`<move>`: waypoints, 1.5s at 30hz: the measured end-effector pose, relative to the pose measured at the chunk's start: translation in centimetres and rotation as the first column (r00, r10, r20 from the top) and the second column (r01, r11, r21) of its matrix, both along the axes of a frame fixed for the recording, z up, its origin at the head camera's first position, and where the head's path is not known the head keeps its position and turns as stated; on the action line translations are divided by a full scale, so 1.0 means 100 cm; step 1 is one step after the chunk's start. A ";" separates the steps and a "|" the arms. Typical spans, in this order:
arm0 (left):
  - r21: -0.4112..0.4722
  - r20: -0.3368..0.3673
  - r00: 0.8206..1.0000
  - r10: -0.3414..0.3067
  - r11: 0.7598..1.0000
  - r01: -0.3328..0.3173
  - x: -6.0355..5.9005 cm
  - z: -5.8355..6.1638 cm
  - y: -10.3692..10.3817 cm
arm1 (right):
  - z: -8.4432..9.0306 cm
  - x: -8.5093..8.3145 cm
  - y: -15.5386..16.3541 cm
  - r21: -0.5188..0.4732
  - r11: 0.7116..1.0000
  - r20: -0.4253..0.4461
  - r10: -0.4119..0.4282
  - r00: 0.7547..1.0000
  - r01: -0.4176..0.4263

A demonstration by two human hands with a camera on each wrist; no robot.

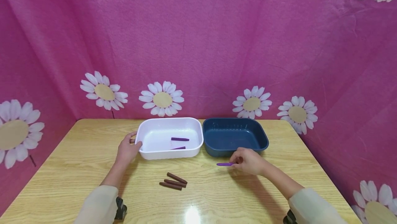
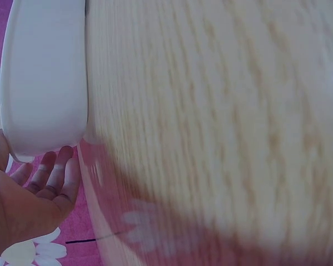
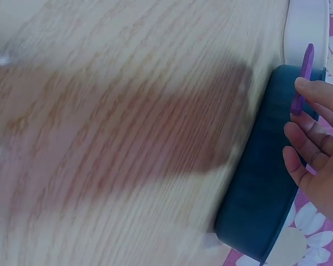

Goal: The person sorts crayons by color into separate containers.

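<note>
— So, why does the left hand [image 1: 128, 149] rest at the white bin [image 1: 169, 138]?

— Its thumb lies over the near left corner of the rim and the fingers go around the outside, so it grips the bin, probably to keep it steady. Two purple sticks [image 1: 179, 139] lie inside, to the right of this hand.

— And the right hand [image 1: 249, 161]?

— It pinches one purple stick [image 1: 225, 164] at its end, with the tip pointing toward the left hand, low above the table [image 1: 77, 169]. The blue bin [image 1: 234, 136] stands just behind this hand.

— What lies between the hands?

— Three brown sticks [image 1: 173, 181], close together on the table, nearer to the person.
</note>
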State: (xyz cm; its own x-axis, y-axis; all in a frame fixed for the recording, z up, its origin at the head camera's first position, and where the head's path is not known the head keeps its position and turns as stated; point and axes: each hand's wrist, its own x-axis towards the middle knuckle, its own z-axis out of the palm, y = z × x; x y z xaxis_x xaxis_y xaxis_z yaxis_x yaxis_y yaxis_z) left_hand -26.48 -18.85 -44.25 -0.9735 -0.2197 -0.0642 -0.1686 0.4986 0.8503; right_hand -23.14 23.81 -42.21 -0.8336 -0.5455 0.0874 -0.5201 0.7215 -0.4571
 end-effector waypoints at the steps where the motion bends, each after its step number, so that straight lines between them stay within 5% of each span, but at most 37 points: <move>1: 0.002 0.001 1.000 -0.001 1.000 0.001 0.000 0.000 0.000 | 0.001 0.000 -0.001 0.000 1.000 0.002 -0.002 1.000 0.002; 45: 0.018 0.003 1.000 0.004 1.000 -0.004 -0.001 0.000 0.000 | 0.034 -0.019 -0.035 -0.038 0.999 -0.032 0.002 0.999 -0.003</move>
State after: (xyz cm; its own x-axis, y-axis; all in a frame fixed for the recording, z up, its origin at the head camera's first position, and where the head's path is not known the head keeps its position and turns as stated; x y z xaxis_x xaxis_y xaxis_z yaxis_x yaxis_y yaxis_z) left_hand -26.55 -18.89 -44.21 -0.9724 -0.2224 -0.0708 -0.1729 0.4827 0.8586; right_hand -25.04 20.35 -38.81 -0.8286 -0.5434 0.1345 -0.5367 0.7028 -0.4670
